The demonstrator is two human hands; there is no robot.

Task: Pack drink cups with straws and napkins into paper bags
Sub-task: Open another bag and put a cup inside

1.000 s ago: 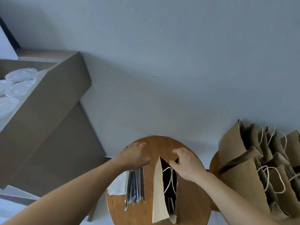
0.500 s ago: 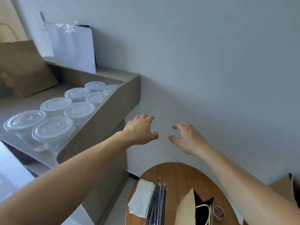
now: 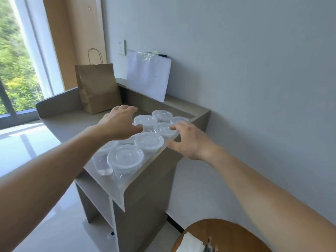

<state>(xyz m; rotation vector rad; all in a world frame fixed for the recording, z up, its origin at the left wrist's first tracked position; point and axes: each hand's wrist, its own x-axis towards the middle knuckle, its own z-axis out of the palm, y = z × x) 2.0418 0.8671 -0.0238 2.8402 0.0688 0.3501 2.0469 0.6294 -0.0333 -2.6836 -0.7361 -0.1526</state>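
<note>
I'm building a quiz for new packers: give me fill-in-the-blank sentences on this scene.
The clear cups are topped with ___. The paper bag on the counter is ___ in colour. The left hand and right hand hold ___. The napkins lie on a round ___ table.
Missing: lids; brown; nothing; wooden.

Clear lidded cups (image 3: 125, 157) stand on a grey-brown counter (image 3: 151, 180), a plain brown paper bag (image 3: 98, 88) at ten o'clock from them, and white napkins (image 3: 189, 244) lie on a wood-grain table (image 3: 232, 231).
</note>
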